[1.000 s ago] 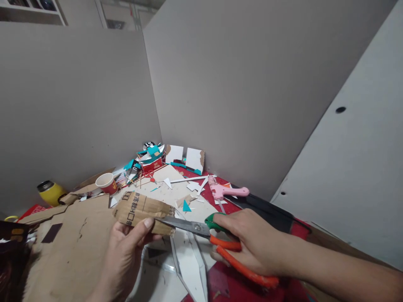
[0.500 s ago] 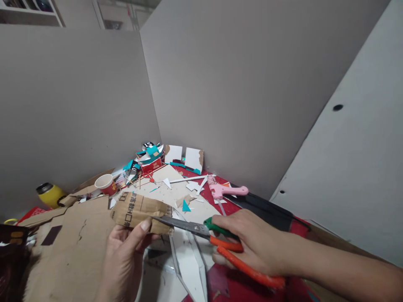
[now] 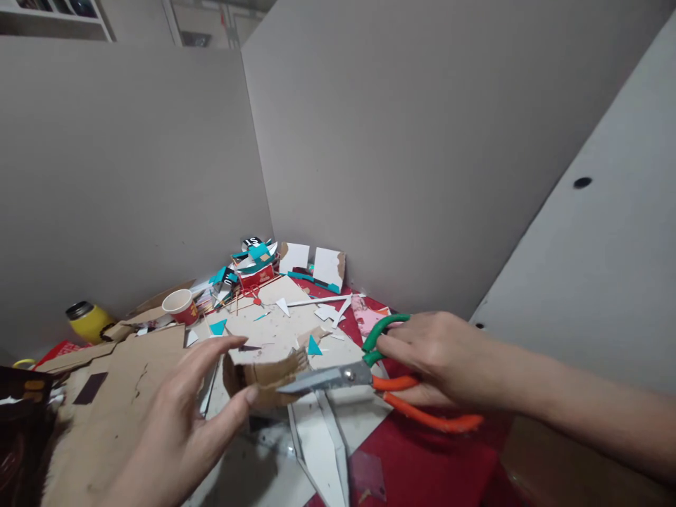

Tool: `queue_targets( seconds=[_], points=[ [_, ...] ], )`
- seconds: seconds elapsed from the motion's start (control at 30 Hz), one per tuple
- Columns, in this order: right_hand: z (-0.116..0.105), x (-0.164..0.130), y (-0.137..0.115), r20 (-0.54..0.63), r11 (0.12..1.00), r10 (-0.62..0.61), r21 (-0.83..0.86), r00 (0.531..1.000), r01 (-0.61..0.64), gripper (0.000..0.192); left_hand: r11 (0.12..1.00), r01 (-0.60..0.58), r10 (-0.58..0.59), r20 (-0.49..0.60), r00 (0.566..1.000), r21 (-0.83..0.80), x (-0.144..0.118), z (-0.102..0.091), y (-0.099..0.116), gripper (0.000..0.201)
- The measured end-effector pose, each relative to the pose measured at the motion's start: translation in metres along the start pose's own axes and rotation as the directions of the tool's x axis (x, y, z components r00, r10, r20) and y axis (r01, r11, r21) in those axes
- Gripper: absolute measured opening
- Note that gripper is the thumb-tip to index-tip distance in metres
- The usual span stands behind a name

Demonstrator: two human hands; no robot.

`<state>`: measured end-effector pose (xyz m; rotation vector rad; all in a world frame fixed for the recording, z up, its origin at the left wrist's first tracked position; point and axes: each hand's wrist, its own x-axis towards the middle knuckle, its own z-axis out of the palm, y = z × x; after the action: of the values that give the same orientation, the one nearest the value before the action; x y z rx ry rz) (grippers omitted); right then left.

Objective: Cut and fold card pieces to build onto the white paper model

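Note:
A small brown piece of cardboard (image 3: 285,367) hangs above the table, curled and seen nearly edge-on. At its left end is my left hand (image 3: 184,405), thumb against the lower edge and a stretched forefinger along the upper side; any fingers behind it are hidden. My right hand (image 3: 433,352) grips scissors (image 3: 338,378) with a green and an orange handle. The scissor blades point left and their tips meet the cardboard, which partly hides them. Beneath lies a long white folded paper shape (image 3: 320,451).
A large cardboard sheet (image 3: 124,394) lies left, near a paper cup (image 3: 180,308) and a yellow bottle (image 3: 87,322). Paper scraps (image 3: 330,313) and a teal-and-red paper model (image 3: 257,264) are farther back. A pink tool (image 3: 364,315) is partly behind my right hand. Grey panels (image 3: 422,141) rise behind.
The cardboard has turned from showing its printed face to nearly edge-on. My left forefinger has come out over its upper side, and the scissor handles have spread wider and shifted slightly right.

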<state>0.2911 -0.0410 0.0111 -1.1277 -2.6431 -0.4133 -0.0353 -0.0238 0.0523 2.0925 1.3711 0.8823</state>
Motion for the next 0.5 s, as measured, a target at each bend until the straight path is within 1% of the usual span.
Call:
queue_targets(
  seconds=[0.03,0.07,0.13,0.17,0.2,0.27,0.37,0.43,0.5],
  points=[
    [-0.002,0.003,-0.002,0.001,0.999,-0.041,-0.007,0.999,0.041,0.039,1.000,-0.012,0.011,0.059,0.998,0.011,0.001,0.002,-0.002,0.039],
    [-0.003,0.005,-0.004,0.001,0.997,-0.073,-0.014,0.997,0.073,0.040,1.000,-0.010,0.007,0.154,0.988,0.021,0.003,0.004,-0.004,0.036],
    [-0.005,0.011,-0.007,-0.007,0.994,-0.109,-0.023,0.994,0.109,0.042,0.999,0.016,-0.026,0.358,0.933,0.031,0.005,0.009,-0.010,0.019],
    [-0.005,0.013,-0.007,-0.009,0.993,-0.115,-0.024,0.993,0.114,0.043,0.999,0.038,-0.042,0.433,0.900,0.019,0.006,0.010,-0.012,0.013],
    [-0.005,0.014,-0.007,-0.009,0.993,-0.115,-0.022,0.993,0.115,0.043,0.998,0.063,-0.051,0.484,0.874,-0.008,0.007,0.011,-0.014,0.011],
    [-0.003,0.016,-0.006,-0.005,0.994,-0.110,-0.015,0.994,0.110,0.043,0.989,0.113,-0.049,0.529,0.847,-0.091,0.009,0.012,-0.018,0.013],
    [-0.003,0.016,-0.005,0.023,0.996,-0.087,0.026,0.996,0.086,0.040,0.962,0.182,-0.040,0.557,0.830,-0.202,0.010,0.011,-0.020,0.017],
    [-0.006,0.016,-0.005,0.064,0.997,-0.047,0.062,0.997,0.043,0.038,0.948,0.206,-0.040,0.553,0.832,-0.241,0.011,0.011,-0.021,0.019],
    [-0.013,0.018,-0.005,0.128,0.996,0.002,0.088,0.992,-0.013,0.036,0.943,0.210,-0.046,0.525,0.850,-0.258,0.011,0.013,-0.020,0.017]
  ],
)
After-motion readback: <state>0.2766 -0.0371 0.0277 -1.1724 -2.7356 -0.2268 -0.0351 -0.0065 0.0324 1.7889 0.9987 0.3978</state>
